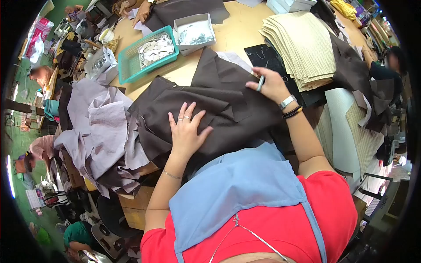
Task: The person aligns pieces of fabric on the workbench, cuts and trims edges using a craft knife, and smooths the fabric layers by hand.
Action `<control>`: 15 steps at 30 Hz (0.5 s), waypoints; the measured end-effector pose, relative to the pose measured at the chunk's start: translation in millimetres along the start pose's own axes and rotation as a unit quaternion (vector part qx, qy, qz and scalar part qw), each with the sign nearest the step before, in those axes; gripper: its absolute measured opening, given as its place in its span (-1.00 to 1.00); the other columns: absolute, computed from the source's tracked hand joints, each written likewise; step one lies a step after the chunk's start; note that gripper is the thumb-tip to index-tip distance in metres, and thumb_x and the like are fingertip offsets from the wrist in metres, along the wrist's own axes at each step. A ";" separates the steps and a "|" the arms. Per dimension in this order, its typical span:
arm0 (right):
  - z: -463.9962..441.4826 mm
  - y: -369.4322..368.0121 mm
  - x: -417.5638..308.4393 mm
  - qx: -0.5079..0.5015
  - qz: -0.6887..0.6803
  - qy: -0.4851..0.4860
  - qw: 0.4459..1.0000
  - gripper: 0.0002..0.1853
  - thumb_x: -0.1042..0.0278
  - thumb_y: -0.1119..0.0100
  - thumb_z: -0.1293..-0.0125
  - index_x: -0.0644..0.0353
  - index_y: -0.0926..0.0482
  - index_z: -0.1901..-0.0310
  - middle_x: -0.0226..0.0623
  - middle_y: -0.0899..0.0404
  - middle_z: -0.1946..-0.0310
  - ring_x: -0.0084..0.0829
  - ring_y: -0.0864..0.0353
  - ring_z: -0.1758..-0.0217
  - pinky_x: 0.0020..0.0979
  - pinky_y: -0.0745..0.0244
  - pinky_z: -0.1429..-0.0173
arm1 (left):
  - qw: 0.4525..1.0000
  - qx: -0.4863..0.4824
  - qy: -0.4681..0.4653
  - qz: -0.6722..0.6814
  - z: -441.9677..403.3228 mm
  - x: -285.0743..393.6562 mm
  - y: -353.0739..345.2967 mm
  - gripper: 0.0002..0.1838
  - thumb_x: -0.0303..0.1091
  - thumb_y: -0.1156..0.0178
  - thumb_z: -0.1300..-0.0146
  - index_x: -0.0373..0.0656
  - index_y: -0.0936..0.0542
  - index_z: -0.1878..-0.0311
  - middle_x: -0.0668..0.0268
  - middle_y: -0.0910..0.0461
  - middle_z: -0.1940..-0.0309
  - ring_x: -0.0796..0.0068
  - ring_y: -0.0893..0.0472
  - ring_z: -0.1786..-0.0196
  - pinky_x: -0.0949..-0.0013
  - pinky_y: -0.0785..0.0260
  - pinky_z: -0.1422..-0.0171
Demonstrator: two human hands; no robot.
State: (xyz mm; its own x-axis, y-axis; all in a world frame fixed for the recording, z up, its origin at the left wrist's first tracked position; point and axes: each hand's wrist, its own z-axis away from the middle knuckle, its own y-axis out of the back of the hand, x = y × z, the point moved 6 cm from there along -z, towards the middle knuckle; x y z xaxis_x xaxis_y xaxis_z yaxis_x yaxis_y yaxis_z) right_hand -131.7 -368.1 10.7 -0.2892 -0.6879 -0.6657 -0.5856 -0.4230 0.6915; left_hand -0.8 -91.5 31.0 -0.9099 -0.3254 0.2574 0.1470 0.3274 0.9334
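Dark brown fabric [245,105] lies in folds across the table edge in front of me. My left hand [186,129] rests flat on it, fingers spread, with rings on two of them. At the fabric's right side, my right hand [272,85] is closed around a slim grey pen-like tool [261,83]; its exact kind is hard to make out. A thin dark point shows just above the fingers, perhaps part of that tool. Pale lilac-grey cloth [107,118] is heaped to the left of the brown fabric.
Beyond the fabric are a teal basket [127,65] of small white pieces and a white box [194,33] with clear packets. Stacked cream textured sheets [302,44] sit at the right, near a black sheet [258,57]. Another person's hand [141,13] is at the far edge.
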 end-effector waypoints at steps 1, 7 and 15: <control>4.5 -3.1 -8.3 -0.012 0.101 0.049 0.994 -0.53 0.16 -0.50 -0.07 0.17 -0.66 -0.01 -0.09 -0.67 0.28 -0.14 -0.64 0.26 -0.33 -0.55 0.08 | 1.000 -0.002 0.009 0.017 1.0 -9.6 -7.1 -0.59 -0.11 -0.35 -0.18 -0.02 -0.59 -0.07 0.22 -0.50 -0.24 0.15 -0.39 -0.39 -0.30 0.02 -0.46; 34.1 -23.6 -84.8 -0.007 -0.116 0.159 0.980 -0.73 0.37 -0.42 -0.13 0.06 -0.71 0.09 -0.26 -0.62 0.42 -0.27 -0.63 0.27 -0.21 -0.50 -0.02 | 0.868 0.176 0.174 0.431 4.8 -62.6 -9.8 -0.94 -0.48 -0.02 -0.48 -0.22 -0.45 0.07 0.30 -0.63 0.19 0.55 -0.56 0.15 0.43 -0.42 -0.01; 72.4 -83.8 -157.9 -0.133 -0.099 0.340 0.926 -0.83 0.25 -0.42 -0.16 -0.04 -0.66 0.22 -0.48 -0.65 0.34 -0.39 -0.61 0.19 0.09 -0.25 -0.42 | 0.902 -0.106 0.164 0.386 7.1 -35.5 -32.3 -0.61 -0.14 -0.17 -0.38 -0.15 -0.50 -0.16 0.25 -0.60 -0.01 0.31 -0.54 -0.01 -0.05 0.22 -0.60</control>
State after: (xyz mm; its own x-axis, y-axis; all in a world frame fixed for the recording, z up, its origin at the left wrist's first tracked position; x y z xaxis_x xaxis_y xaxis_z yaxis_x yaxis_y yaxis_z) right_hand -91.8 -181.3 37.6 0.4001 -0.7561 -0.5180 -0.3436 -0.6477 0.6801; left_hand 24.0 -84.2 -10.1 -0.3465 -0.3285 0.8787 0.7896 0.4036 0.4622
